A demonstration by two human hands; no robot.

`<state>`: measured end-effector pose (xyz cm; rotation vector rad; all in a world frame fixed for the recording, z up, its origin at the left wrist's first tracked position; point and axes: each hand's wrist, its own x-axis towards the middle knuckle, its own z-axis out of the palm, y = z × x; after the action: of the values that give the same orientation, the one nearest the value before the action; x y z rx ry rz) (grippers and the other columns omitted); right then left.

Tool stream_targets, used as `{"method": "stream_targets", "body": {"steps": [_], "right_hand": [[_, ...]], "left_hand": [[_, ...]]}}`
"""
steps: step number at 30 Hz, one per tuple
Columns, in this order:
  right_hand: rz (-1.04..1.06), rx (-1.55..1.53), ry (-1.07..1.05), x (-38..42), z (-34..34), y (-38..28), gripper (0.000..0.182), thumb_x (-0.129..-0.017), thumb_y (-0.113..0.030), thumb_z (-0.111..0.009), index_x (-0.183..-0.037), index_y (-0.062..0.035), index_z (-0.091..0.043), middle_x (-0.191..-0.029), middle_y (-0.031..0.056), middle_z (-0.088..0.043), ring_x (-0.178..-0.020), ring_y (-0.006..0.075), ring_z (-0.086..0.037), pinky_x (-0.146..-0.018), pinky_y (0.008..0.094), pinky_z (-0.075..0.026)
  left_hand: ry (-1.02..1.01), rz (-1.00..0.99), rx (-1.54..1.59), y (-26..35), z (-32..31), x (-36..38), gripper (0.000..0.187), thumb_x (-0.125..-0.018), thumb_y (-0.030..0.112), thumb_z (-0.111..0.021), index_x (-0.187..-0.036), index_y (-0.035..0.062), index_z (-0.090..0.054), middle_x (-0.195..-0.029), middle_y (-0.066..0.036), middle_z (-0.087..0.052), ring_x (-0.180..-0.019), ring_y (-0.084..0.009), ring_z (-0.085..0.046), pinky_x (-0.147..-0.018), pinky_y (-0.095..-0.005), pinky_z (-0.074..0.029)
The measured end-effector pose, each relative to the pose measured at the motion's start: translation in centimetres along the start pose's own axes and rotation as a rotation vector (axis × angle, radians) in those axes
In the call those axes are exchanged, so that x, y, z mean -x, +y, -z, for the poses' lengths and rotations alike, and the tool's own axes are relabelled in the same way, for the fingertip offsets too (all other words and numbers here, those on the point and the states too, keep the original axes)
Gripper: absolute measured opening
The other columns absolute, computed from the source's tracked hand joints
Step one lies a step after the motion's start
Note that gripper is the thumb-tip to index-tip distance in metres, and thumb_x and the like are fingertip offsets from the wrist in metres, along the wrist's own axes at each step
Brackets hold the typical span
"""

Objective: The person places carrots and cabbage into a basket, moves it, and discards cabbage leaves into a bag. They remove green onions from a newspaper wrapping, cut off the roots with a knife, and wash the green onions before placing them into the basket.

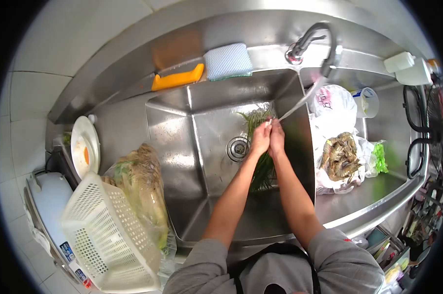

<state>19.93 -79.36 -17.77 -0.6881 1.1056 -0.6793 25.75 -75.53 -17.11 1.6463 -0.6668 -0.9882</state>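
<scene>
Both of my hands are together over the right half of the steel sink basin (177, 171). My left hand (260, 139) and my right hand (276, 137) are closed around long thin green vegetables (263, 177), whose ends spread out above and below my fingers. A stream of water (300, 104) runs from the black faucet (327, 63) down to my fingertips. The round drain (237, 149) lies just left of my left hand.
A white basket (109, 235) and bagged vegetables (145, 196) stand left of the basin, near white plates (95, 142). Behind it lie an orange-handled tool (178, 78) and a cloth (228, 61). Shrimp (341, 158) in white plastic and a cup (368, 103) sit right.
</scene>
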Motion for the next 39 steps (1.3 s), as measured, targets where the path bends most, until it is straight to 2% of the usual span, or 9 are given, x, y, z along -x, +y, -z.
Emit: {"method": "stream_targets", "body": {"steps": [6,11,14,17,23,25,27,34,39], "right_hand": [[0.005,-0.112,-0.136,3.9,-3.2,-9.2,0.062,-0.088,-0.051,-0.025,-0.129,-0.0065,-0.031,-0.129,0.0086,-0.035,-0.116,0.018,-0.033,-0.096,0.0285,-0.026],[-0.054,-0.306,-0.236,1.3,-2.5,-10.9,0.053,-0.091,-0.039,-0.027,-0.132,-0.0048,-0.024,-0.139,0.0076,-0.02,-0.127,0.0195,-0.018,-0.103,0.0295,-0.013],[0.175,0.124,-0.226,5.7,-4.5,-11.1,0.049,-0.091,-0.033,-0.027,-0.132,-0.0048,-0.025,-0.138,0.007,-0.021,-0.128,0.0195,-0.016,-0.103,0.0292,-0.011],[0.0,-0.103,-0.128,3.1,-4.2,-11.4,0.053,-0.091,-0.041,-0.026,-0.127,-0.0032,-0.033,-0.129,0.0108,-0.035,-0.117,0.0201,-0.032,-0.097,0.031,-0.024],[0.044,-0.124,-0.091,6.2,-6.1,-14.1,0.06,-0.087,-0.051,-0.031,-0.134,-0.0156,-0.022,-0.132,0.0114,-0.031,-0.116,0.0223,-0.034,-0.096,0.0335,-0.027],[-0.057,-0.29,-0.052,4.6,-5.1,-15.4,0.063,-0.086,-0.051,-0.035,-0.117,0.003,-0.042,-0.11,0.0147,-0.049,-0.096,0.0196,-0.045,-0.085,0.034,-0.036],[-0.254,-0.293,-0.173,1.4,-3.9,-14.7,0.054,-0.087,-0.047,-0.035,-0.127,-0.011,-0.034,-0.101,0.0004,-0.05,-0.09,0.0109,-0.044,-0.081,0.0268,-0.036],[-0.225,-0.657,-0.204,5.8,-5.6,-17.2,0.054,-0.089,-0.046,-0.026,-0.131,-0.0113,-0.028,-0.123,0.0021,-0.04,-0.105,0.0158,-0.04,-0.093,0.03,-0.027],[0.176,-0.002,-0.328,6.6,-3.7,-10.9,0.061,-0.089,-0.049,-0.025,-0.131,-0.0056,-0.027,-0.136,0.0116,-0.025,-0.126,0.0206,-0.02,-0.102,0.0283,-0.014]], "left_hand": [[-0.236,0.251,0.535,7.3,-1.6,-2.5,0.073,-0.082,0.062,-0.022,-0.133,0.01,-0.022,-0.138,-0.009,-0.021,-0.127,-0.0212,-0.019,-0.102,-0.0318,-0.015],[-0.256,0.218,0.515,12.8,-2.6,0.6,0.068,-0.086,0.054,-0.024,-0.134,0.0074,-0.015,-0.14,-0.005,-0.016,-0.129,-0.0194,-0.012,-0.104,-0.0322,-0.01],[-0.065,0.35,0.67,12.7,-1.1,-1.6,0.065,-0.086,0.054,-0.027,-0.134,0.009,-0.02,-0.139,-0.004,-0.02,-0.127,-0.0183,-0.018,-0.103,-0.0325,-0.014],[-0.316,0.169,0.542,14.2,-1.1,0.1,0.064,-0.087,0.05,-0.03,-0.135,0.0124,-0.014,-0.141,-0.007,-0.01,-0.129,-0.0183,-0.01,-0.103,-0.0325,-0.014],[-0.186,0.258,0.483,16.9,-0.9,-0.7,0.088,-0.074,0.07,-0.03,-0.133,0.0065,-0.019,-0.137,-0.012,-0.021,-0.127,-0.0239,-0.017,-0.102,-0.0356,-0.015],[-0.36,0.159,0.366,17.0,-1.2,0.8,0.083,-0.077,0.067,-0.03,-0.133,0.006,-0.019,-0.138,-0.012,-0.018,-0.127,-0.0234,-0.015,-0.102,-0.0358,-0.014],[-0.255,0.078,0.337,16.0,-1.3,1.8,0.068,-0.085,0.052,-0.032,-0.133,0.0049,-0.019,-0.139,-0.011,-0.017,-0.128,-0.0209,-0.014,-0.103,-0.0324,-0.014],[0.073,-0.327,0.094,15.6,-0.8,1.9,0.039,-0.092,0.032,-0.034,-0.102,-0.0007,-0.052,-0.101,-0.009,-0.056,-0.091,-0.0143,-0.052,-0.083,-0.0253,-0.038],[0.139,-0.073,-0.039,15.8,0.3,-0.8,0.044,-0.091,0.038,-0.033,-0.08,-0.0004,-0.051,-0.077,-0.01,-0.058,-0.068,-0.0144,-0.052,-0.065,-0.0253,-0.042]]}}
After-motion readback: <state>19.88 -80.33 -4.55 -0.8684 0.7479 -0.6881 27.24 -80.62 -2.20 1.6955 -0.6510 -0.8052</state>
